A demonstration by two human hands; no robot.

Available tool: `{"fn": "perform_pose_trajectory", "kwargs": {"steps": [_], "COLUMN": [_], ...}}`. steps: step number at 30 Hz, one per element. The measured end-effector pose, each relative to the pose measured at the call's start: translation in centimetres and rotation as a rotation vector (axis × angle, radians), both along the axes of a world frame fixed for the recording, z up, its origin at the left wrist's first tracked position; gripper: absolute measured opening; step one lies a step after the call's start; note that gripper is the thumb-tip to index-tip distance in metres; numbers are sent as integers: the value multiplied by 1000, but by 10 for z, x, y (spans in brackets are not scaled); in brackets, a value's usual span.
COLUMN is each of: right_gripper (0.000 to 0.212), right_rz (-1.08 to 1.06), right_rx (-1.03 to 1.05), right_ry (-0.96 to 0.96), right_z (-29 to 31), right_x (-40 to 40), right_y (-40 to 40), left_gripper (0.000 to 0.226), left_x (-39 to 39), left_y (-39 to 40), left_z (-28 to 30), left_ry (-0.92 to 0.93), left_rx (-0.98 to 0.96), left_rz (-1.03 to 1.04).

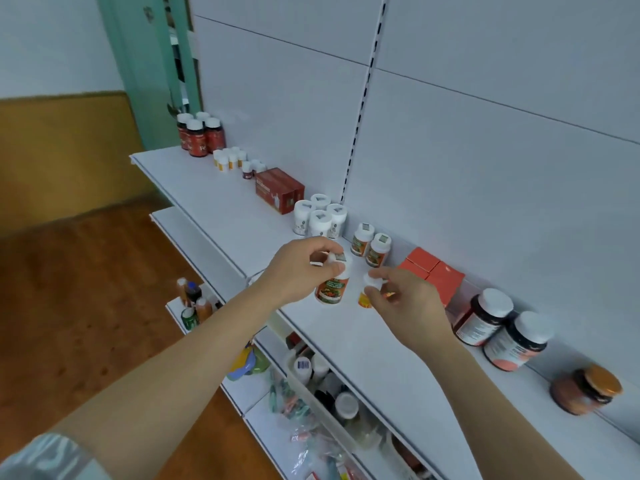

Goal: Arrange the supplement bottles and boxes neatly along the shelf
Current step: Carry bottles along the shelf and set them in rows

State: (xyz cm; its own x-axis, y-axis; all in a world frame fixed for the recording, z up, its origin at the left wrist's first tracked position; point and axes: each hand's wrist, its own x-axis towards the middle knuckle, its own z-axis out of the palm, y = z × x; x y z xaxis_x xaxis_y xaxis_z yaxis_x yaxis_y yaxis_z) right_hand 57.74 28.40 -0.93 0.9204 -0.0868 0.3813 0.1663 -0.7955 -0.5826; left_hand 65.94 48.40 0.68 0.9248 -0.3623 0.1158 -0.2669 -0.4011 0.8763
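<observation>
My left hand (301, 268) grips the white cap of a bottle with an orange and green fruit label (331, 287), held over the white shelf (221, 206). My right hand (403, 299) pinches the cap of a small yellow bottle (364, 299) just to its right. Behind them, two matching fruit-label bottles (370, 245) stand by the back panel. Further along are several white bottles (320, 218), a red box (278, 190), small yellow-label bottles (228, 159) and dark red bottles (201, 135).
To the right stand orange boxes (433, 271), two large dark bottles with white caps (502, 329) and a brown jar with an orange lid (585, 389). Lower shelves hold a clear bin of bottles (322, 379) and packets. Wooden floor lies to the left.
</observation>
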Motion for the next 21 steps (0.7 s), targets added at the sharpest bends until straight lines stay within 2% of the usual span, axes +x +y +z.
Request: {"fn": "perform_pose_trajectory", "kwargs": {"steps": [10,16,21], "right_gripper": [22,23,22], "right_rz": [-156,-216,-355], "right_rx": [-10,-48,-88], "right_ry": [-10,36,23], "right_z": [-11,-19,-23], "right_x": [69,89,99], "right_y": [-24,-18,1], "left_gripper": [25,20,18], "left_x": [117,163,192], "left_y": [-49,-61,-62], "left_z": [-33,-55,-69], "left_ry": [-83,-180,-285], "left_rx": [193,267,286], "left_rz": [-215,-336,-491]}}
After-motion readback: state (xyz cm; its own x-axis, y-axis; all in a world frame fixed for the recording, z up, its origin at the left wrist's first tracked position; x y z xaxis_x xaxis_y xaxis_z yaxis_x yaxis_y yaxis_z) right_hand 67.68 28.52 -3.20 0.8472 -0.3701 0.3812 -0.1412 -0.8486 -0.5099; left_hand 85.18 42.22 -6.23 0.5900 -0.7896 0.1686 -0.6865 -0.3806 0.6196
